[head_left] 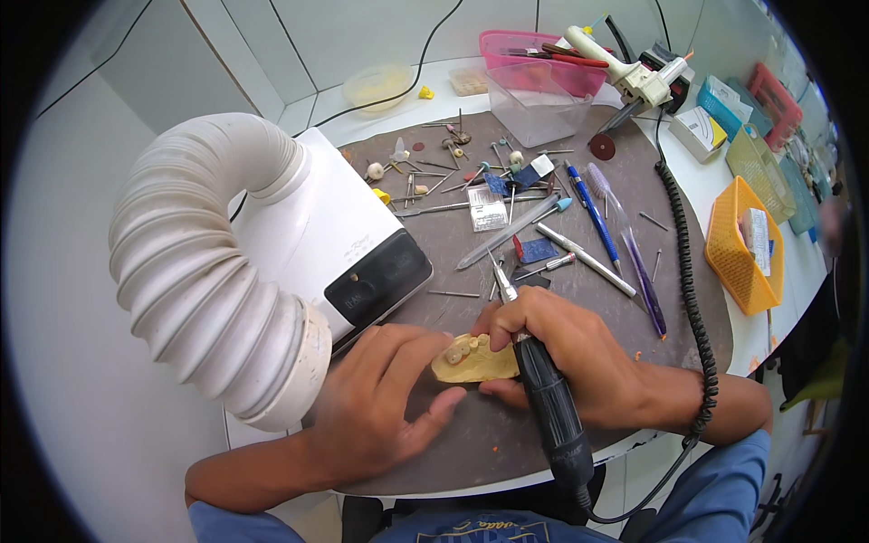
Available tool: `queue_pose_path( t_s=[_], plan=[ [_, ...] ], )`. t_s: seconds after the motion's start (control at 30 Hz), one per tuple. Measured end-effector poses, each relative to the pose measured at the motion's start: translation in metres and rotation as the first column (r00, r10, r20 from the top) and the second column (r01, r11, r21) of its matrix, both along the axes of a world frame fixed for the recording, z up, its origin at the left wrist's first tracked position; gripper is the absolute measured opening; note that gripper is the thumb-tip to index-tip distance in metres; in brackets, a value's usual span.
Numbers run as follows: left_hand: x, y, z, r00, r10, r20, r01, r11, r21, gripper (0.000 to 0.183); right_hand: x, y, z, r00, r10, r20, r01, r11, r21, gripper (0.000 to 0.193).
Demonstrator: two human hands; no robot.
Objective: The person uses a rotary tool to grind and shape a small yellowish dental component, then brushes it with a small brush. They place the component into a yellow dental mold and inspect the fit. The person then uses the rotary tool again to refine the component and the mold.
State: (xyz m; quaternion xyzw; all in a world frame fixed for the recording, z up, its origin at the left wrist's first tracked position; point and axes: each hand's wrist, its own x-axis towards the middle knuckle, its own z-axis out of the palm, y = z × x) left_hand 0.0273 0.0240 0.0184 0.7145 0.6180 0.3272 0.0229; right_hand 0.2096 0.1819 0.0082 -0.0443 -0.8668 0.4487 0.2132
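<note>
In the middle of the near work surface is a yellow plaster dental cast (478, 366) with paler teeth along its upper left. My right hand (575, 362) is closed round a black rotary handpiece (549, 403), its thin metal tip angled up and away from the cast. The fingertips of that hand also reach the cast's right end. My left hand (376, 380) lies at the cast's left side, thumb and fingers apart, fingertips close to its edge; whether they touch it is hard to tell. A coiled black cord (692, 299) crosses my right wrist.
A white suction unit (335, 190) with a ribbed hose (195, 271) stands at the left. Burs and small tools lie beyond my hands, with a blue pen (593, 217) and a purple toothbrush (625, 235). A yellow basket (744, 244) sits right; a pink tub (507, 45) stands behind.
</note>
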Motion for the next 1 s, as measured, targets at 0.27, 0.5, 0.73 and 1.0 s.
queue_pose_path(
  t_s=[0.27,0.5,0.73,1.0],
  plan=[
    [0.0024,0.0042,-0.0027,0.958,0.063,0.279,-0.041,0.996,-0.085,0.034,-0.0011,-0.0046,0.0036,1.0,0.002,0.0,-0.002,1.0,0.018,0.044],
    [0.0073,0.0052,-0.0003,0.928,0.108,0.357,-0.079,0.992,-0.094,0.03,-0.0037,-0.0042,0.0043,0.999,0.032,0.018,-0.032,0.999,0.038,0.043],
    [0.0075,0.0057,-0.0003,0.929,0.118,0.351,-0.086,0.991,-0.106,0.029,-0.0042,-0.0055,0.0077,0.998,0.03,0.052,-0.034,0.997,0.072,0.042],
    [0.0035,0.0076,-0.0023,0.934,0.103,0.343,-0.073,0.992,-0.099,0.028,-0.0046,-0.0054,0.004,0.999,0.018,0.042,-0.02,0.998,0.062,0.042]
  ],
)
